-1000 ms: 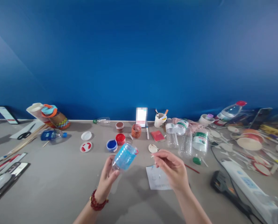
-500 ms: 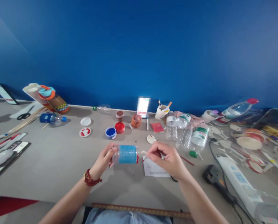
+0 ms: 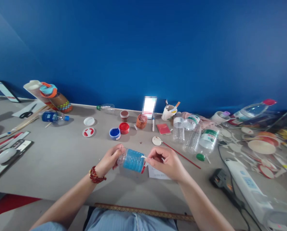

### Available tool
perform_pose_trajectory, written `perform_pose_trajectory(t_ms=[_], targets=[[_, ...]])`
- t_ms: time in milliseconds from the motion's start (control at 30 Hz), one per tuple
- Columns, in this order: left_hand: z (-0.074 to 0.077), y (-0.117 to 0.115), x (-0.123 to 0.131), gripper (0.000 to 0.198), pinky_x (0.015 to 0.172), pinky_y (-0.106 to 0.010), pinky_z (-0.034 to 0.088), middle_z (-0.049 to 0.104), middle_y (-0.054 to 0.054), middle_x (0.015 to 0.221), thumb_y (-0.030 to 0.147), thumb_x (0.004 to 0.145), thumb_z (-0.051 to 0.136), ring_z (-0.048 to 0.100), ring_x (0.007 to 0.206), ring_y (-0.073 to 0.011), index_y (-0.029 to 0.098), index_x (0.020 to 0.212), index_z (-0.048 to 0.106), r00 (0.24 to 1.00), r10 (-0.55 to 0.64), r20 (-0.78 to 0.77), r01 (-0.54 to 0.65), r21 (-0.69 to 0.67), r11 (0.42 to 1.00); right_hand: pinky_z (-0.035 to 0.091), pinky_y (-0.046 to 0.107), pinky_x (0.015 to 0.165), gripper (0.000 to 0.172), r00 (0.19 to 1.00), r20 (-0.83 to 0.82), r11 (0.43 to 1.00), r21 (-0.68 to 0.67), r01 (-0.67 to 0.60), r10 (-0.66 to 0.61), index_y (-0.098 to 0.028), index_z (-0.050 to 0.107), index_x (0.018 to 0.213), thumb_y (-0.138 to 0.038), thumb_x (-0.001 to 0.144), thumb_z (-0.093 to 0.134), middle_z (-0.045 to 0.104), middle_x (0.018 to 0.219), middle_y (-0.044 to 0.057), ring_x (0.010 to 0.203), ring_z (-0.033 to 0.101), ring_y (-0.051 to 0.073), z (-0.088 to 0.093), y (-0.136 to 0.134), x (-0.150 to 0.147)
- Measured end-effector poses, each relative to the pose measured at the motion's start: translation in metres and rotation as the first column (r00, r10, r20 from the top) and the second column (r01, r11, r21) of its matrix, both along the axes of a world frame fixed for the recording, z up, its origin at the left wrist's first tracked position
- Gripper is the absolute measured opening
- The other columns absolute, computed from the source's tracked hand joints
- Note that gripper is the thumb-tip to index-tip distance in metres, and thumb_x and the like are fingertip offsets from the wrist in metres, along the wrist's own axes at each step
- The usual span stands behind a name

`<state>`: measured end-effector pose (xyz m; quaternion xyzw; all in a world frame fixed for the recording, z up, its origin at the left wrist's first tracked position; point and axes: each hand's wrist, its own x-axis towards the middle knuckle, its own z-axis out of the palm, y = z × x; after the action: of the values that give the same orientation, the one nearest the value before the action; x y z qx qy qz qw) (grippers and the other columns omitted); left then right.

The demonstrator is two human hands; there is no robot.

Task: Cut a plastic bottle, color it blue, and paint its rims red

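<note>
My left hand (image 3: 109, 158) is closed around the neck end of a clear plastic bottle (image 3: 133, 160), held sideways above the table. Blue covers most of the bottle's body, and red marks its right end. Beside that end, my right hand (image 3: 166, 163) pinches a small white strip (image 3: 143, 157) between thumb and fingertips. The strip appears to touch the bottle, though the exact contact is hard to see. A printed white sheet (image 3: 157, 173) lies under my right hand, partly covered by it.
Blue paint (image 3: 115, 133) and red paint (image 3: 124, 128) stand in open jars ahead. A red-handled brush (image 3: 182, 153) lies diagonally beyond my right hand. Several clear bottles (image 3: 209, 138) stand right of it. A glue gun (image 3: 224, 186) and a power strip (image 3: 246, 187) occupy the right side.
The bottle has tilted, its right end now lower. My right hand has moved left with the white strip, up to the bottle's end.
</note>
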<state>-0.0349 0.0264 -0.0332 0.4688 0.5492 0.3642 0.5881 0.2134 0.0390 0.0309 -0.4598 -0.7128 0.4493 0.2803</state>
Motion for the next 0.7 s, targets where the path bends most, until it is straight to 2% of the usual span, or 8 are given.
perform_pose_trajectory(t_ms=[167,267,367,467,600,700], targets=[[0.0018,0.0009,0.0010,0.034,0.030,-0.015,0.026,0.041,0.009,0.049,0.053,0.085,0.052,0.034,0.035,-0.0065,0.019,0.080,0.053,1.000,0.000,-0.003,0.000,-0.008,1.000,0.027,0.023,0.049,0.022,0.999,-0.028,0.999,0.013,0.038,-0.037,-0.019,0.062,0.066,-0.033,0.083,0.067,0.043,0.053,-0.005,0.050,0.034,0.009,0.0002,0.0084,0.0040],[0.0024,0.0010,0.0018,0.035,0.030,-0.015,0.026,0.041,0.009,0.049,0.053,0.084,0.052,0.034,0.034,-0.0064,0.019,0.079,0.053,1.000,0.004,-0.006,-0.004,-0.014,1.000,0.026,0.023,0.048,0.024,0.994,-0.076,0.996,-0.034,0.082,-0.085,-0.019,0.061,0.066,-0.036,0.082,0.068,0.043,0.054,-0.005,0.050,0.033,0.009,0.0021,0.0101,0.0066],[0.0040,0.0007,0.0028,0.036,0.030,-0.015,0.027,0.041,0.009,0.049,0.054,0.084,0.052,0.033,0.035,-0.0062,0.019,0.078,0.052,1.000,0.005,-0.009,-0.005,-0.013,1.000,0.026,0.022,0.047,0.027,0.992,-0.115,0.994,-0.109,0.030,-0.043,-0.018,0.060,0.066,-0.039,0.081,0.068,0.043,0.053,-0.005,0.049,0.033,0.008,0.0008,0.0072,0.0048],[0.0065,0.0007,0.0037,0.035,0.031,-0.015,0.026,0.040,0.009,0.049,0.054,0.084,0.052,0.033,0.035,-0.0060,0.019,0.077,0.052,1.000,0.001,-0.012,-0.001,-0.009,1.000,0.026,0.022,0.047,0.025,0.995,-0.104,0.995,-0.103,-0.004,-0.007,-0.018,0.061,0.066,-0.037,0.081,0.068,0.042,0.052,-0.006,0.050,0.033,0.008,-0.0020,0.0053,0.0010],[0.0083,0.0018,0.0042,0.036,0.030,-0.015,0.027,0.041,0.009,0.050,0.054,0.084,0.052,0.034,0.035,-0.0064,0.018,0.079,0.054,1.000,-0.001,-0.013,0.001,-0.007,1.000,0.025,0.023,0.048,0.024,0.993,-0.080,0.996,-0.053,0.077,-0.081,-0.019,0.061,0.066,-0.035,0.082,0.067,0.041,0.053,-0.006,0.050,0.032,0.008,-0.0004,0.0082,0.0024],[0.0079,0.0025,0.0040,0.037,0.030,-0.015,0.027,0.041,0.009,0.050,0.055,0.083,0.053,0.035,0.036,-0.0066,0.018,0.080,0.054,1.000,0.003,-0.013,-0.003,-0.008,1.000,0.025,0.023,0.048,0.025,0.989,-0.107,0.992,-0.090,0.093,-0.102,-0.018,0.060,0.066,-0.037,0.081,0.068,0.043,0.053,-0.005,0.050,0.033,0.009,0.0028,0.0081,0.0052]])
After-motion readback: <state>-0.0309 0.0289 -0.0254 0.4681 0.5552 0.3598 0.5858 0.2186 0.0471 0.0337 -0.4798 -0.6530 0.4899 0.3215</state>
